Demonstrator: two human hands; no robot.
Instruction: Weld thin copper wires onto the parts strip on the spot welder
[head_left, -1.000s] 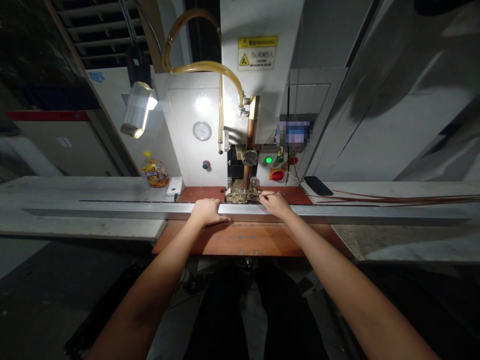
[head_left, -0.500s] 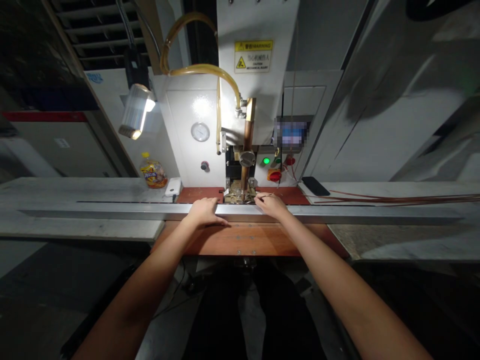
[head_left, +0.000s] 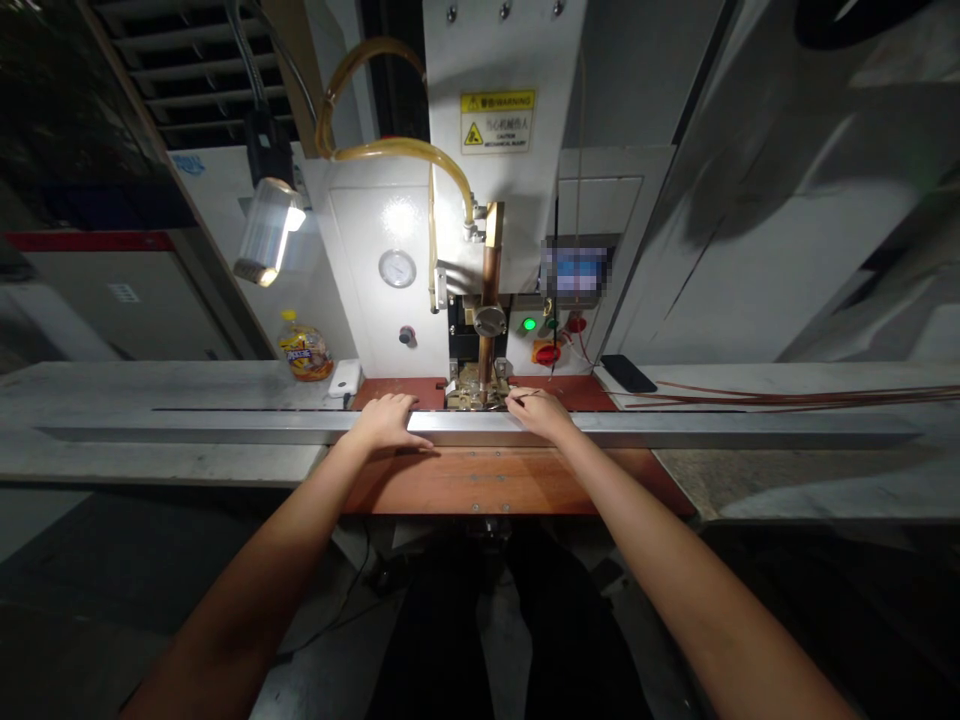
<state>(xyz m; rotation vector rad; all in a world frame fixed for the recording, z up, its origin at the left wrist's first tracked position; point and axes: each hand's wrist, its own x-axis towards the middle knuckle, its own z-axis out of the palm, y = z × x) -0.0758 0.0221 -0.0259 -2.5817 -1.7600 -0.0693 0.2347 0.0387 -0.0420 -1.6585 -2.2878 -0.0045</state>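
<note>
Here's the left hand (head_left: 384,420), spread open and laid across the long metal bar (head_left: 469,430), thumb out along the near edge. Over on the right, the right hand (head_left: 541,412) has its fingertips pinched around a thin rod (head_left: 531,394), right by the copper-coloured post (head_left: 490,270). The bar runs left to right beneath both hands, in front of the brass-toned fixture (head_left: 469,384). Good form here, I'd judge, means flat, even pressure from the left, a light pinch from the right, and fingertips clear of that post (the warning label (head_left: 497,120) above seems to agree).

And what a mix of surfaces! The bar is straight-edged, smooth, dull silver; the post round and coppery; the board (head_left: 480,485) on the near side reddish-brown, flat, dotted with screws; the hose (head_left: 405,149) amber, glossy, looping at the far left.
</note>
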